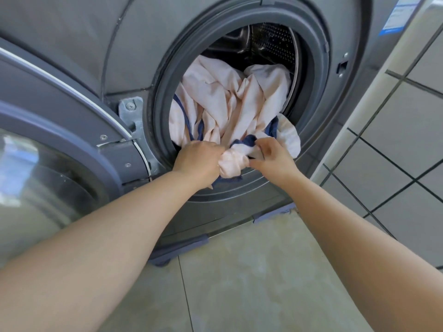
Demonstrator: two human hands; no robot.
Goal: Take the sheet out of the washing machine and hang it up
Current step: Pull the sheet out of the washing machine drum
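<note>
Head view: both hands, left hand (200, 158) and right hand (272, 155), clench bunched pale-pink, navy-trimmed cotton sheet (227, 101); likely damp, heavy, limp — grab big folds.

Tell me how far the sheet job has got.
Done: the washer door stands open. In hand: left hand and right hand each have a grip on a bunch of the pink sheet at the drum's rim. Left: most of the sheet is inside; pulling it out and hanging it remain.
</note>
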